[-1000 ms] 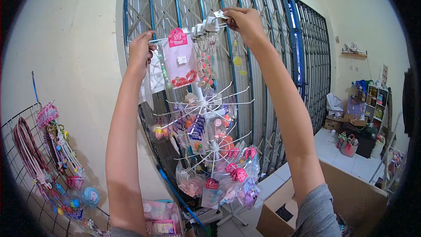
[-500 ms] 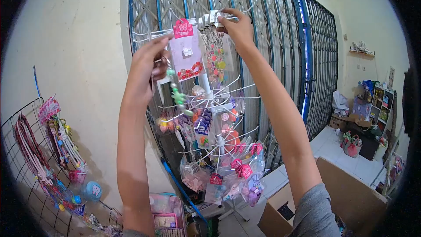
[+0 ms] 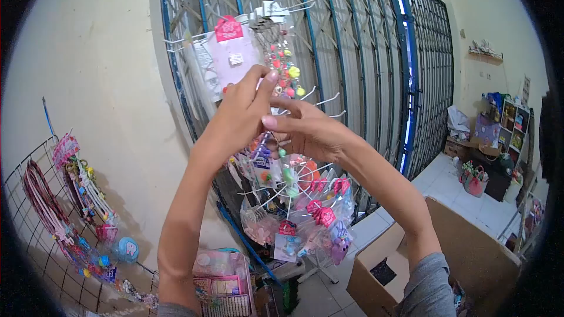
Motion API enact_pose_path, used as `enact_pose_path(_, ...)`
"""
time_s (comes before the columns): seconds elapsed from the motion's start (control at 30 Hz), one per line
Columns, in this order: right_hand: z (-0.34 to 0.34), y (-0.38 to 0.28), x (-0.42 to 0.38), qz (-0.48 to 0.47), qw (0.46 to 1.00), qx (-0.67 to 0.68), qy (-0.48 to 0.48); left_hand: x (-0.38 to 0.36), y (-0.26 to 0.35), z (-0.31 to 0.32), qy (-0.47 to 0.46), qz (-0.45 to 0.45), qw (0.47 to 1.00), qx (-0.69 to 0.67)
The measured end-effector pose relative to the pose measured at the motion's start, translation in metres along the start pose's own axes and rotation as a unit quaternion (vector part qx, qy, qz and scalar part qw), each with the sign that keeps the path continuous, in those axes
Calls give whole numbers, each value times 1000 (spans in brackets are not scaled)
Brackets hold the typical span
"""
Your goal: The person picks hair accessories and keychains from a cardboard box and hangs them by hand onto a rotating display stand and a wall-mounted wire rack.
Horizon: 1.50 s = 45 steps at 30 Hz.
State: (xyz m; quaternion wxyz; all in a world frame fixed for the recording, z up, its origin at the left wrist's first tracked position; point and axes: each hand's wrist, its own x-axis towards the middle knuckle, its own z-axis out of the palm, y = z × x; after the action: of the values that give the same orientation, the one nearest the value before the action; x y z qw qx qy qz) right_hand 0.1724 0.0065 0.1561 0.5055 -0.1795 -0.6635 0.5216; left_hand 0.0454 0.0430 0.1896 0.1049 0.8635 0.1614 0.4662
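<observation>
My left hand (image 3: 239, 105) and my right hand (image 3: 314, 129) meet in front of the display rack, fingers bent and close together. A green and white beaded strap (image 3: 289, 176) hangs down from between them, its upper end hidden by the fingers. My right thumb lies right at the side of my left hand. Just behind and above is a pink-topped card pack (image 3: 229, 29), its lower part covered by my left hand. Beside the pack, colourful beaded straps (image 3: 286, 70) hang from white tags (image 3: 271, 10) on a prong.
Lower rack tiers carry bagged trinkets (image 3: 320, 214). Behind stands a folding metal gate (image 3: 329, 35). A wire grid (image 3: 32, 223) with cords is at left, a pink tray (image 3: 244, 282) below, an open cardboard box (image 3: 464, 252) at lower right.
My right hand has left the white tags and come down to my left hand. My left hand has moved right and down with the green beaded strap, now in front of the rack's middle.
</observation>
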Motion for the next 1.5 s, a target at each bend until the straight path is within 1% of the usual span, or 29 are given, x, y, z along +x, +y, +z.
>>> enact_pose_path(0.03,-5,4,-3,10,1000,12,-11,-2,3,5,15,-30,999,-12)
enact_pose_path(0.07,-9,7,-5,36,999,37,-2,-1,0,10,21,6,1000,20)
enact_pose_path(0.1,-15,8,-7,32,999,37,2,-1,2,15,17,9,1000,19)
enact_pose_path(0.17,-24,9,-14,114,993,7,-15,0,5,23,53,18,991,120)
enact_pose_path(0.2,-26,7,-17,105,993,-49,5,3,2,22,103,57,979,166)
enact_pose_path(0.23,-29,2,-21,105,993,-51,6,9,1,16,168,72,959,216)
enact_pose_path(0.27,-32,-4,-23,68,990,-112,53,17,2,7,233,85,932,265)
enact_pose_path(0.3,-35,-10,-22,30,980,-172,97,29,0,-7,304,147,890,305)
enact_pose_path(0.33,-39,-16,-17,-58,980,-149,116,42,-1,-22,371,207,838,343)
enact_pose_path(0.37,-37,-31,-15,-84,972,-128,177,52,-1,-36,396,228,802,386)
enact_pose_path(0.4,-38,-46,-12,-123,956,-158,213,61,-2,-47,420,248,762,426)
enact_pose_path(0.43,-43,-57,-2,-197,944,-150,218,68,-6,-57,421,249,761,427)
enact_pose_path(0.47,-49,-68,8,-270,926,-141,222,75,-12,-64,377,203,830,356)
enact_pose_path(0.5,-50,-79,18,-271,926,-141,221,78,-14,-68,329,154,888,281)
enact_pose_path(0.53,-49,-88,27,-307,912,-128,240,79,-12,-69,320,130,899,270)
enact_pose_path(0.57,-49,-97,36,-342,896,-114,258,80,-13,-71,321,129,898,271)
enact_pose_path(0.63,-60,-108,57,-338,900,-109,253,82,-19,-73,307,108,911,251)
enact_pose_path(0.67,-66,-110,66,-334,903,-105,251,82,-21,-75,322,136,898,268)
enact_pose_path(0.83,-65,-109,78,-306,917,-72,246,80,-19,-78,315,123,901,273)
enact_pose_path(0.9,-64,-106,79,-281,925,2,255,80,-22,-80,311,135,899,277)
enact_pose_path(0.93,-64,-104,79,-280,926,4,255,80,-23,-80,310,134,899,278)
enact_pose_path(1.03,-67,-95,83,-274,929,-4,249,77,-26,-81,315,116,904,266)
enact_pose_path(1.1,-66,-87,87,-285,917,-83,265,77,-29,-83,319,105,902,271)
enact_pose_path(1.17,-63,-79,94,-289,915,-91,266,74,-28,-83,321,97,906,259)
enact_pose_path(1.23,-61,-70,105,-263,918,-89,283,71,-29,-81,319,89,911,246)
enact_pose_path(1.3,-60,-62,107,-238,934,-80,256,68,-36,-78,355,46,906,227)
enact_pose_path(1.37,-61,-55,98,-239,912,-179,279,66,-63,-71,502,74,809,297)
enact_pose_path(1.43,-62,-57,61,-272,872,-293,282,52,-44,-44,555,135,794,206)
enact_pose_path(1.5,-65,-58,0,-218,856,-375,280,43,-33,-11,563,266,775,105)
